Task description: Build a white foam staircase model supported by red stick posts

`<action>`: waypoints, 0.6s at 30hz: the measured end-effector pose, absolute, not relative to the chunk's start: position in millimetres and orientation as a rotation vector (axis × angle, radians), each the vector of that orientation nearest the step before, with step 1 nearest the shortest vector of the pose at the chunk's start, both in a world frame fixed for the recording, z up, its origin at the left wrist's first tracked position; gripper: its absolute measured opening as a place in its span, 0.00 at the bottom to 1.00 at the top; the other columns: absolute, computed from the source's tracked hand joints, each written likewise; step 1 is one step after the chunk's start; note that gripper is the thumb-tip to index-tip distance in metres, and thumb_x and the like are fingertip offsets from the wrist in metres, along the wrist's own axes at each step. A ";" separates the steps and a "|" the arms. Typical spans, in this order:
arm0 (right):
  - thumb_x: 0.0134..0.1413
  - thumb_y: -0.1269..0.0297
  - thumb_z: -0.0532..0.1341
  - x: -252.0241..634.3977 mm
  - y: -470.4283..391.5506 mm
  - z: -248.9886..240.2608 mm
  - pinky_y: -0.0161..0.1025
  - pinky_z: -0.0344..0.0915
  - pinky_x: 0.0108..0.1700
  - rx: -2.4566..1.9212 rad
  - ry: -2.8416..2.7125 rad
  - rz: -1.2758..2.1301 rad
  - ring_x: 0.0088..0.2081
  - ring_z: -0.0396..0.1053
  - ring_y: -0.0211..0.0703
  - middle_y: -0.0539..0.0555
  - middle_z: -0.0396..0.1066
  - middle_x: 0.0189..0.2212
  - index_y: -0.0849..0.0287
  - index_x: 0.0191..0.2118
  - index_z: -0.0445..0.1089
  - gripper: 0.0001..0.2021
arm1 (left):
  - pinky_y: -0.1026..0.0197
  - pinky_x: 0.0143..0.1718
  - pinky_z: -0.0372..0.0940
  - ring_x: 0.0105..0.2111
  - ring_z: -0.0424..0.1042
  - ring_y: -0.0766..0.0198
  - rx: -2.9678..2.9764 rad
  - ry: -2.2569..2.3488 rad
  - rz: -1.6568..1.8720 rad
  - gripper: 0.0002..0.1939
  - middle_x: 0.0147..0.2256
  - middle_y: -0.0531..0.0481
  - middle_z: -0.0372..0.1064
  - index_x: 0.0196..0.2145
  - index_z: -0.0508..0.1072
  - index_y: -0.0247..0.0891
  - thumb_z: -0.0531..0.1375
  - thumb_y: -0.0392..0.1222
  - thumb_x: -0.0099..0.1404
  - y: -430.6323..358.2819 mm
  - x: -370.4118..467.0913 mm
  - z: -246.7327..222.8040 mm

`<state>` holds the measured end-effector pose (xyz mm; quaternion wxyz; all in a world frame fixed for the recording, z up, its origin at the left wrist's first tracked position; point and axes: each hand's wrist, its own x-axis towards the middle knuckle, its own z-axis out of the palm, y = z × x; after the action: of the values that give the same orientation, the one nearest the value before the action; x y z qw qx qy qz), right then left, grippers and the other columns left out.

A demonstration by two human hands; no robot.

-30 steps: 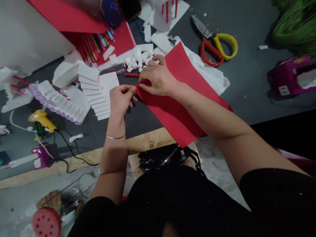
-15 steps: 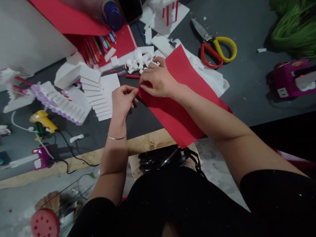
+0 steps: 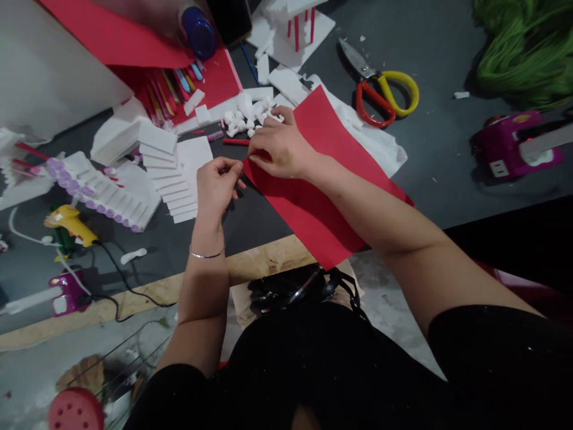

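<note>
A large red sheet (image 3: 313,191) lies slanted across the dark table, one edge hanging over the front. My left hand (image 3: 218,182) pinches the sheet's left corner between thumb and fingers. Just right of it, my right hand (image 3: 277,146) grips the same corner, its fingers bent, with my forearm crossing over the sheet. Behind my right hand are a small red roll (image 3: 236,142) and several little white knotted pieces (image 3: 237,122). Folded white strips (image 3: 176,191) lie left of my left hand.
Scissors (image 3: 376,86) with red and yellow handles lie behind the sheet. A yellow glue gun (image 3: 74,222) and its cord are at the left. Green yarn (image 3: 514,54) and a purple device (image 3: 510,146) stand right. Beyond are a blue-capped bottle (image 3: 198,33) and markers (image 3: 168,92).
The whole view has shifted slightly, so most table items appear a little further left. Both hands keep hold of the red sheet's corner, with hardly any other movement.
</note>
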<state>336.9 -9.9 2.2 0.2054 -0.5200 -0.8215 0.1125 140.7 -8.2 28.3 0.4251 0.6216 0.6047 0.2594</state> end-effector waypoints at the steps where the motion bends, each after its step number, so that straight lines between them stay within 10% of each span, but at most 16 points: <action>1: 0.70 0.60 0.48 336.6 -10.0 3.2 0.70 0.50 0.65 -1.464 -2.293 0.314 0.53 0.70 0.60 0.59 0.79 0.46 0.53 0.50 0.78 0.21 | 0.69 0.13 0.50 0.11 0.60 0.72 1.548 1.519 0.651 0.04 0.17 0.57 0.71 0.32 0.78 0.39 0.65 0.37 0.66 -8.4 141.7 28.9; 18: 0.70 0.61 0.49 333.8 -11.5 2.1 0.71 0.49 0.66 -1.414 -2.285 0.292 0.52 0.69 0.59 0.58 0.78 0.44 0.54 0.48 0.78 0.19 | 0.68 0.13 0.48 0.10 0.57 0.72 1.488 1.517 0.671 0.10 0.15 0.60 0.67 0.30 0.71 0.41 0.69 0.35 0.64 -10.6 148.6 23.5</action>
<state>333.8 -11.5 2.1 0.2175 -0.5107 -0.8251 0.1054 148.6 -10.6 23.5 0.4407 0.5994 0.6111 0.2703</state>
